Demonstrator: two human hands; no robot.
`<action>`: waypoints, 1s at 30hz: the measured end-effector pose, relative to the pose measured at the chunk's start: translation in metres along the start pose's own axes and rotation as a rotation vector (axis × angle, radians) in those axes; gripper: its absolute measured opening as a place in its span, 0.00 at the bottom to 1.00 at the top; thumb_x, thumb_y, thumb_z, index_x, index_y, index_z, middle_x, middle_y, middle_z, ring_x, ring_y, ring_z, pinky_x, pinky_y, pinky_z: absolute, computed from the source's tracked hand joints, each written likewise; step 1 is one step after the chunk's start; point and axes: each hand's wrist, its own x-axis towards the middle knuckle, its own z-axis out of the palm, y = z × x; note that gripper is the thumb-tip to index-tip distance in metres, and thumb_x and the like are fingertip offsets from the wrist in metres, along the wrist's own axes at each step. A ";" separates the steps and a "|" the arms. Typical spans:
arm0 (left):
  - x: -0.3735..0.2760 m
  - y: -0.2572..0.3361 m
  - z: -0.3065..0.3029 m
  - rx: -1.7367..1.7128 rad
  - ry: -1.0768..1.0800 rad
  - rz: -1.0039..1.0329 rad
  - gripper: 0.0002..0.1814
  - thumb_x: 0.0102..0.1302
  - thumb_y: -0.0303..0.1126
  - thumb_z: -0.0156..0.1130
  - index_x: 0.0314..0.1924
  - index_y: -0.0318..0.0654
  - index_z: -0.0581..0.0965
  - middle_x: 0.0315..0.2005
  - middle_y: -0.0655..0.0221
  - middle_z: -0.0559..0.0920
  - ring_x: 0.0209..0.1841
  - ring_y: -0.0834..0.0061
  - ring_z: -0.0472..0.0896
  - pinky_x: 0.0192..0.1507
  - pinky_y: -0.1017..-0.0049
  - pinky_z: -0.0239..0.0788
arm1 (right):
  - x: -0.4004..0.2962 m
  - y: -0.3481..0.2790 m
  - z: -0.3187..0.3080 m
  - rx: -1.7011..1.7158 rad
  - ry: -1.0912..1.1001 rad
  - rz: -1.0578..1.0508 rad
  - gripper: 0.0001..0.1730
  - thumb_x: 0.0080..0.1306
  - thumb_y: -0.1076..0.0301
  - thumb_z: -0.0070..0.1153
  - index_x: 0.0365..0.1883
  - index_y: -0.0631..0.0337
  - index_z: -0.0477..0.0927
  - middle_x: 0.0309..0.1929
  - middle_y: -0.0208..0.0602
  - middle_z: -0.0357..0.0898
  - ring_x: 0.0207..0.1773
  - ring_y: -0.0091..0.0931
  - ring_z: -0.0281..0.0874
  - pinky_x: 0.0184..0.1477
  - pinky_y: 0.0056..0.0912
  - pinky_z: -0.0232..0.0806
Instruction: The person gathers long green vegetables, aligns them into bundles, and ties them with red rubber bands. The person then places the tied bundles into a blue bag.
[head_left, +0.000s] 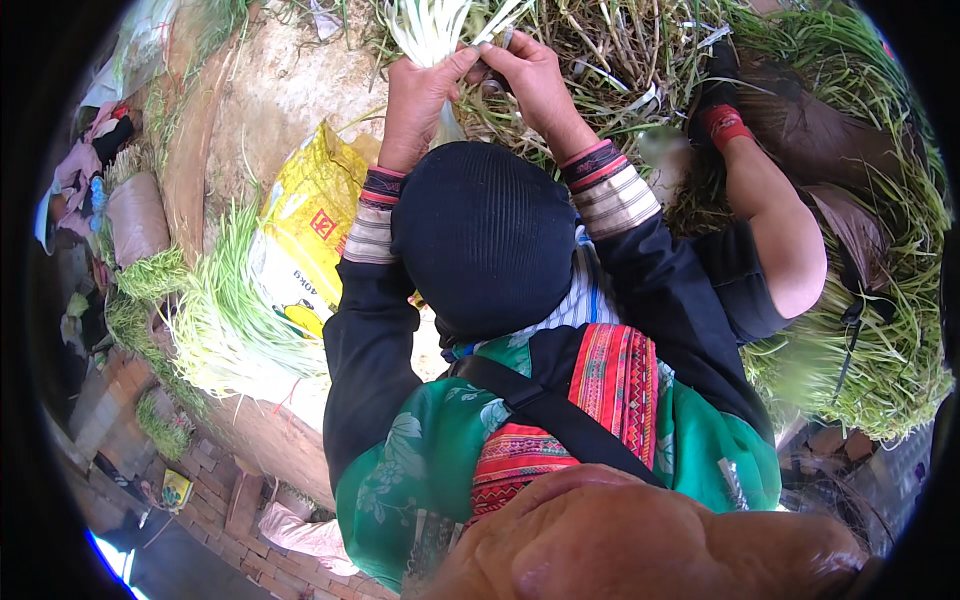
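Note:
A bunch of white-stemmed greens (431, 28), like chives or scallions, is gripped in my left hand (420, 105) at the top of the view, its pale stalks fanning upward. My right hand (529, 79) meets it thumb to thumb and pinches at a few stalks on the bunch's right side. My right fingertips are partly hidden. Below the hands, dark ribbed cloth (480, 232) bulges up and covers part of the view. To the left of my left forearm lies a yellow and white printed sack (307, 225).
A large bundle of green and white stalks (240, 315) lies left of the sack. Dry stems and trimmings (615, 52) spread beyond my right hand. More loose greens (855, 360) lie around a bent bare leg (776, 202). Brick paving (225, 525) shows at lower left.

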 end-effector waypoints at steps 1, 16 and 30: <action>-0.001 -0.002 0.001 0.021 -0.010 0.004 0.13 0.59 0.31 0.65 0.43 0.32 0.78 0.32 0.68 0.82 0.30 0.84 0.77 0.21 0.87 0.60 | 0.001 0.000 0.000 0.027 0.022 0.053 0.09 0.65 0.68 0.52 0.35 0.65 0.77 0.25 0.34 0.80 0.27 0.19 0.77 0.30 0.21 0.69; 0.000 -0.006 0.003 -0.140 0.249 0.057 0.12 0.63 0.26 0.58 0.46 0.29 0.74 0.34 0.63 0.82 0.33 0.74 0.82 0.18 0.83 0.61 | -0.007 0.021 -0.021 -0.367 0.055 0.189 0.26 0.65 0.53 0.52 0.50 0.68 0.77 0.46 0.43 0.79 0.52 0.28 0.74 0.57 0.30 0.63; -0.007 -0.012 0.014 0.052 0.362 0.114 0.13 0.63 0.27 0.59 0.47 0.29 0.74 0.32 0.61 0.83 0.25 0.81 0.77 0.19 0.85 0.64 | 0.018 0.038 0.011 0.218 0.173 0.234 0.10 0.60 0.68 0.56 0.34 0.67 0.79 0.26 0.30 0.75 0.26 0.19 0.67 0.29 0.22 0.60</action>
